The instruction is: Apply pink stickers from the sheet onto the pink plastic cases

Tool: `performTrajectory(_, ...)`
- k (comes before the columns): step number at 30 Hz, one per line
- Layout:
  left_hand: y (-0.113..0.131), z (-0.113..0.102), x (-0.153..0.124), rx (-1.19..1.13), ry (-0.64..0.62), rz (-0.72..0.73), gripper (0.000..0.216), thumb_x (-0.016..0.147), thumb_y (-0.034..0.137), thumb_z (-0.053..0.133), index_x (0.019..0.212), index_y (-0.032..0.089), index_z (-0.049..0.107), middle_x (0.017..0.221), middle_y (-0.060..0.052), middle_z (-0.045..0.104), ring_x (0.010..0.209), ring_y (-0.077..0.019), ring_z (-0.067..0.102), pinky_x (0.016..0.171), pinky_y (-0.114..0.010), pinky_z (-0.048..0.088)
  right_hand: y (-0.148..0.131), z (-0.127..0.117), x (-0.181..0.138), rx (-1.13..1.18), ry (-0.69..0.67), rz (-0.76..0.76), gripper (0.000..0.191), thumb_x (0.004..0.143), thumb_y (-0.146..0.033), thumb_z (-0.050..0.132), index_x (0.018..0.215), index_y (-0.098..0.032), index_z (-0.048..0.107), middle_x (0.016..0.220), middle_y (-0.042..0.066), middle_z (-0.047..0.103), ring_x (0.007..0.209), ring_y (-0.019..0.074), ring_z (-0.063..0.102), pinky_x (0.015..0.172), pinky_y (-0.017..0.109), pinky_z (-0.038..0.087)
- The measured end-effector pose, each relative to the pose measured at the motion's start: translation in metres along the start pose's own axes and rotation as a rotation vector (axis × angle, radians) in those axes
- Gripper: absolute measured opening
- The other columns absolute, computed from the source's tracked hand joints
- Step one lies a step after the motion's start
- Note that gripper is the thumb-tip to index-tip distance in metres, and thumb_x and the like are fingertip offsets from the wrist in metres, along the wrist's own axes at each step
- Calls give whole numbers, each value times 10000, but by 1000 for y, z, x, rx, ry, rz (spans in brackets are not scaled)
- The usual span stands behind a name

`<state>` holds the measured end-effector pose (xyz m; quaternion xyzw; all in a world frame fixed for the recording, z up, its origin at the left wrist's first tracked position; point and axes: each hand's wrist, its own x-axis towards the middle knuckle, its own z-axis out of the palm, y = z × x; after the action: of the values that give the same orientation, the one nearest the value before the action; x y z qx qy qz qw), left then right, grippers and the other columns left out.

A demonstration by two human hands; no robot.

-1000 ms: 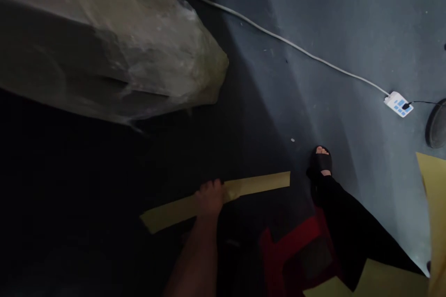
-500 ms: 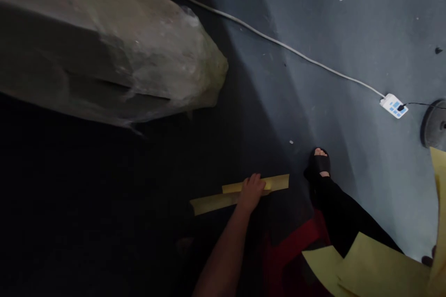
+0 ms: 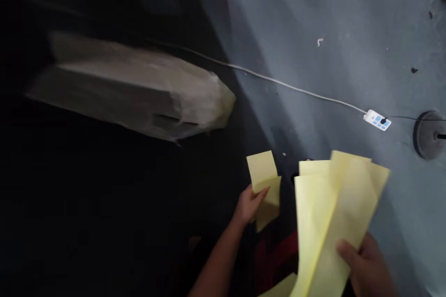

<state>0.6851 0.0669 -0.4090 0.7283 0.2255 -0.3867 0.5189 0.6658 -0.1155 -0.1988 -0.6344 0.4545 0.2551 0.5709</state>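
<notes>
My left hand (image 3: 249, 205) is closed on a couple of yellow paper sheets (image 3: 262, 167), the thumb pressed over them. To the right, my right hand (image 3: 367, 262) grips a fanned bunch of long yellow paper strips (image 3: 351, 204), thumb on top and fingers behind. These strips stand tilted and overlap one another. Another yellow sheet (image 3: 280, 287) shows at the bottom edge, below the bunch; what bears it is hidden. Between the two hands runs a narrow gap.
A long plastic-wrapped bundle (image 3: 146, 83) lies at the left. A white cable crosses the grey floor to a power strip (image 3: 377, 119). A round dark base (image 3: 430, 134) stands at the right. Something red (image 3: 278, 253) is low in the shadow.
My left hand has lifted the yellow sheets and turned them upright. My right hand has come into view from the lower right with its bunch. The view has shifted.
</notes>
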Motion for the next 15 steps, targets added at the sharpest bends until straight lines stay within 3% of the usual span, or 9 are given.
performTrajectory(3, 68, -6, -62, -179, -32, 136, 394, 652, 460, 512, 814, 125, 641, 719, -68, 667, 701, -234, 610, 635, -328, 496, -3, 15, 6, -13, -153, -187, 367, 612, -449, 653, 835, -158, 638, 749, 72, 683, 673, 210, 621, 618, 312, 498)
performTrajectory(7, 134, -8, -152, -549, 7, 260, 347, 599, 490, 597, 676, 157, 654, 633, -63, 662, 699, -240, 615, 637, -338, 506, -10, 14, -4, -73, -113, -552, 415, 660, -464, 597, 914, -137, 614, 902, 130, 649, 822, 242, 600, 748, 370, 481)
performTrajectory(9, 155, -5, -196, -745, 126, 333, 372, 609, 541, 582, 667, 181, 654, 669, -69, 672, 725, -238, 621, 645, -336, 511, -15, 4, -20, -104, -79, -754, 416, 702, -464, 558, 959, -139, 601, 964, 150, 615, 894, 251, 572, 804, 394, 458)
performTrajectory(11, 170, 3, -238, -798, 206, 428, 389, 548, 553, 640, 687, 191, 659, 706, -74, 682, 710, -240, 628, 622, -328, 517, -19, -11, -42, -148, -70, -941, 397, 736, -455, 526, 987, -153, 588, 1012, 160, 583, 940, 257, 550, 832, 408, 445)
performTrajectory(15, 187, 37, -316, -745, 252, 537, 386, 432, 349, 786, 752, 161, 677, 731, -88, 688, 706, -252, 637, 644, -313, 517, -17, -47, -92, -277, -144, -1254, 351, 788, -459, 439, 953, -187, 586, 933, 145, 605, 898, 269, 573, 797, 426, 466)
